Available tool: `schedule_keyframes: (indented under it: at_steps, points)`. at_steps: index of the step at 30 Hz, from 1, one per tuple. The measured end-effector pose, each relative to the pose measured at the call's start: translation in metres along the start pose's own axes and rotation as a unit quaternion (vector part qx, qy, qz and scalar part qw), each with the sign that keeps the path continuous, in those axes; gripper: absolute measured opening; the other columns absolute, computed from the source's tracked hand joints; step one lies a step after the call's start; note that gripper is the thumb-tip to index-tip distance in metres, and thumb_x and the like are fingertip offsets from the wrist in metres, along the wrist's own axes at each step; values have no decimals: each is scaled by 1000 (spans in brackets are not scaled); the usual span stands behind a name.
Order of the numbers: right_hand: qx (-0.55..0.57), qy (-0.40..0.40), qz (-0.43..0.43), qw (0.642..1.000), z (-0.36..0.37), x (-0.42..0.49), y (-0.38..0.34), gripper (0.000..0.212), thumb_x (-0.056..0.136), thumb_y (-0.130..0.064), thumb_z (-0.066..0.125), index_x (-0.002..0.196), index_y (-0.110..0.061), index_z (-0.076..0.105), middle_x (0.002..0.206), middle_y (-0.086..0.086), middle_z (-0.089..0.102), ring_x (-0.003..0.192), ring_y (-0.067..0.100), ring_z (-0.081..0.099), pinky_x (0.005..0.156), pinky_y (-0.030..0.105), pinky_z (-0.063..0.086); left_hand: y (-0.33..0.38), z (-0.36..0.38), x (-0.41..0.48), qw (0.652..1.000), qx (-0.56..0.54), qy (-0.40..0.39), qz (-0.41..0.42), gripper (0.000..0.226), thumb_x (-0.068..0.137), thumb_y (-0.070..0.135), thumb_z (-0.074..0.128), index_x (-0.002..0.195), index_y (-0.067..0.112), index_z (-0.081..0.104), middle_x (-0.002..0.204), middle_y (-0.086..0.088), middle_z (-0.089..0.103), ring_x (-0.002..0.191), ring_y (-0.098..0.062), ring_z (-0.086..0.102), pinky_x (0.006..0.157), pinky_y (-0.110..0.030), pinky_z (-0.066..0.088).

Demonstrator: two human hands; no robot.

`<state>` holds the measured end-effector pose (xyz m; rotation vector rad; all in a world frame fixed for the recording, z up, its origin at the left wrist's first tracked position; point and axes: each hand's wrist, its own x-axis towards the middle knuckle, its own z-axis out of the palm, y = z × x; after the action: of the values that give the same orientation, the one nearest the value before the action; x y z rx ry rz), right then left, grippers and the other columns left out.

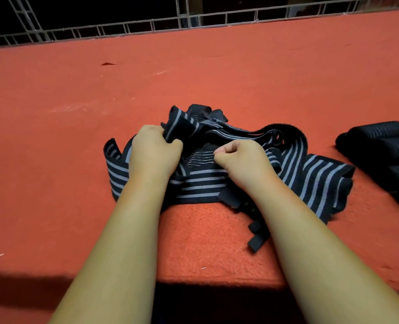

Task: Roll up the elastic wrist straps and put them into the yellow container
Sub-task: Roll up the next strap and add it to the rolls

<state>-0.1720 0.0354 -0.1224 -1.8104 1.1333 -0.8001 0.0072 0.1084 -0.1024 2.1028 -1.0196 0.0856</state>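
Note:
A tangled heap of dark navy elastic wrist straps (310, 174) with pale grey stripes lies on the red cloth surface in front of me. My left hand (153, 150) grips one strap end at the heap's left side, fingers curled round it. My right hand (243, 160) pinches a gathered strap in the middle of the heap. Several rolled-up dark straps (380, 141) lie together at the right edge. No yellow container is in view.
The red cloth surface (194, 71) stretches wide to the left and behind the heap. Its near edge (217, 280) drops into shadow below my forearms. A white metal grid frame (147, 26) runs along the far side.

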Motion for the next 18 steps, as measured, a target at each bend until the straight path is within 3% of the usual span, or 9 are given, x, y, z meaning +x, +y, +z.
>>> schedule_keyframes:
  at_steps: [2, 4, 6, 9, 11, 13, 14, 16, 18]
  points:
    - [50, 16, 3, 999, -3, 3, 3, 22, 89, -18, 65, 93, 1, 75, 67, 1, 56, 60, 12, 44, 51, 28, 34, 4, 2, -4, 999, 12, 38, -10, 11, 87, 18, 65, 93, 11, 59, 103, -6, 54, 87, -29, 54, 69, -37, 42]
    - [137, 29, 11, 990, -6, 4, 3, 19, 90, -17, 67, 95, -1, 77, 71, -2, 59, 65, 14, 48, 62, 28, 38, 8, 6, -8, 996, 23, 85, 32, 41, 86, 5, 68, 123, 18, 56, 129, -7, 45, 116, -32, 52, 92, -47, 50]
    - [241, 39, 33, 969, -8, 5, 0, 12, 92, -17, 74, 87, -14, 85, 78, -5, 77, 72, 14, 67, 71, 33, 53, 15, 6, -7, 981, 49, 111, 148, 68, 80, -8, 63, 136, 30, 56, 149, -11, 43, 137, -36, 45, 113, -52, 45]
    - [375, 39, 49, 925, -10, 11, -3, 10, 87, -18, 79, 93, -11, 82, 90, 6, 81, 84, 20, 75, 83, 42, 61, 21, 6, 0, 941, 18, -12, 338, 56, 81, 9, 49, 125, 31, 76, 148, -1, 59, 145, -33, 48, 120, -56, 40]
    - [465, 33, 46, 883, -17, 12, -6, 14, 94, -9, 73, 106, -4, 77, 87, 8, 79, 81, 21, 75, 79, 40, 62, 26, 0, -3, 936, 27, -163, 310, 67, 76, 21, 46, 138, 32, 70, 150, 10, 62, 158, -24, 36, 130, -57, 25]
    - [542, 14, 39, 840, -24, 11, -9, 11, 101, 3, 63, 110, 1, 69, 84, 9, 77, 80, 23, 75, 78, 41, 64, 29, -3, -8, 932, 91, -259, 237, 83, 74, 33, 49, 157, 31, 51, 164, 12, 48, 167, -16, 11, 136, -52, 1]
    - [567, 4, 36, 823, -27, 8, -11, 11, 102, 6, 61, 110, 2, 67, 85, 11, 76, 81, 25, 75, 79, 42, 65, 29, -2, -11, 928, 121, -272, 222, 86, 76, 39, 51, 161, 31, 45, 169, 12, 40, 167, -16, 4, 135, -52, -5]
    - [593, -9, 29, 805, -28, 5, -14, 12, 101, 7, 61, 112, 3, 65, 88, 13, 75, 83, 27, 75, 82, 44, 66, 30, 2, -13, 932, 152, -248, 216, 70, 89, 43, 58, 158, 37, 49, 170, 17, 36, 168, -17, 1, 133, -58, -8]
    - [606, -15, 24, 795, -26, 2, -18, 11, 101, 7, 62, 110, 2, 66, 90, 15, 74, 85, 27, 75, 89, 47, 66, 30, 5, -13, 948, 168, -188, 196, 49, 101, 30, 57, 149, 41, 60, 166, 20, 42, 167, -18, 6, 132, -61, -8]
